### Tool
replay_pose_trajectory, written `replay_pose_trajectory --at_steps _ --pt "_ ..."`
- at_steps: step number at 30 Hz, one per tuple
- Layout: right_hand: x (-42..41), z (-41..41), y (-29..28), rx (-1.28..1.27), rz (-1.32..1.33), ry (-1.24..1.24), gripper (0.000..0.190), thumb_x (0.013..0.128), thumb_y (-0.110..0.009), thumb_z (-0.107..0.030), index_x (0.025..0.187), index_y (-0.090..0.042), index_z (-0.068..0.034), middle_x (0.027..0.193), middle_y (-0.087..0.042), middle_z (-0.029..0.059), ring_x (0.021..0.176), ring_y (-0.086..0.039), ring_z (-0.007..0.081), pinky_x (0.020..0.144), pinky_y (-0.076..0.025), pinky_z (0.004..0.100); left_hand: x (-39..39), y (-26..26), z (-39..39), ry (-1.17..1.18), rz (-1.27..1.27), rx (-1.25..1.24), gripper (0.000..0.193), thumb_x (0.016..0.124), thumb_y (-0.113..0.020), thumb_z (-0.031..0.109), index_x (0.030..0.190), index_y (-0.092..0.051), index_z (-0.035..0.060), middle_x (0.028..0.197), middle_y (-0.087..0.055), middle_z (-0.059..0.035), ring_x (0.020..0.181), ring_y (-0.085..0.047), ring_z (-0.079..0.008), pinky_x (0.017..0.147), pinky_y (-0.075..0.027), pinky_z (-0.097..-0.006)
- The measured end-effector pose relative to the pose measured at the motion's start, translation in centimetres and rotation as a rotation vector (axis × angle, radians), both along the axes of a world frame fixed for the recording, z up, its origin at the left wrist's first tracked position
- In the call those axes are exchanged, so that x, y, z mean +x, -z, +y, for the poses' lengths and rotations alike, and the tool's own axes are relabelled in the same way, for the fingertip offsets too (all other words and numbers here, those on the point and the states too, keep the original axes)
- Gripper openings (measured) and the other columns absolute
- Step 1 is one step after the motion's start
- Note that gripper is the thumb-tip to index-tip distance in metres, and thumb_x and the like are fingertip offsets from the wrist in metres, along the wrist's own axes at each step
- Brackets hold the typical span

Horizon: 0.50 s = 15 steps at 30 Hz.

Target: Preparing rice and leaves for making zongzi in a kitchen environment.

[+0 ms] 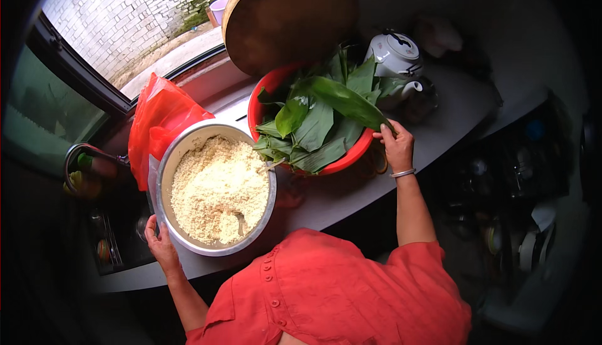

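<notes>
My right hand [399, 145], with a bangle at the wrist, pinches the tip of a broad green leaf [348, 102] at the right rim of a red plastic basin [362, 149]. More long green leaves [316, 126] fill the basin. My left hand [162, 246] is beside the lower left rim of a round metal pot [214, 252], fingers apart and curved; whether they touch it I cannot tell. Pale, moist-looking grains [216, 185] fill much of the pot. A metal utensil handle [275, 163] juts from the grains at the pot's right rim.
A round wooden board [287, 20] leans behind the basin. A white teapot [395, 53] stands right of it. Left are a red plastic bag [162, 124], a curved faucet [87, 146] and a dark sink [124, 232]. The light counter [336, 211] ends before my body; a window is behind.
</notes>
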State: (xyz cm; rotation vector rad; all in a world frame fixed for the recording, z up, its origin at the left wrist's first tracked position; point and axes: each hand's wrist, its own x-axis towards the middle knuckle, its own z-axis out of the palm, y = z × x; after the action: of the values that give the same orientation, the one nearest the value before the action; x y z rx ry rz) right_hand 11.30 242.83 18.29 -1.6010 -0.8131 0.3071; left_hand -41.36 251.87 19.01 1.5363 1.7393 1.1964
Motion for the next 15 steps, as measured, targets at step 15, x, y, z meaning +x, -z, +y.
replay_pose_trajectory --at_steps 15 --pt "-7.5 2.7 -1.9 -0.108 -0.907 -0.576 0.042 0.064 -0.07 -0.041 0.09 -0.061 -0.009 0.1 -0.055 0.0056 0.099 -0.049 0.0209 0.091 -0.03 0.038 7.6 -5.1 -2.2 -0.038 0.9 0.095 0.066 0.074 -0.065 0.023 0.132 -0.035 0.0126 0.143 -0.015 -0.0166 0.132 -0.012 -0.0343 0.104 -0.016 -0.0472"
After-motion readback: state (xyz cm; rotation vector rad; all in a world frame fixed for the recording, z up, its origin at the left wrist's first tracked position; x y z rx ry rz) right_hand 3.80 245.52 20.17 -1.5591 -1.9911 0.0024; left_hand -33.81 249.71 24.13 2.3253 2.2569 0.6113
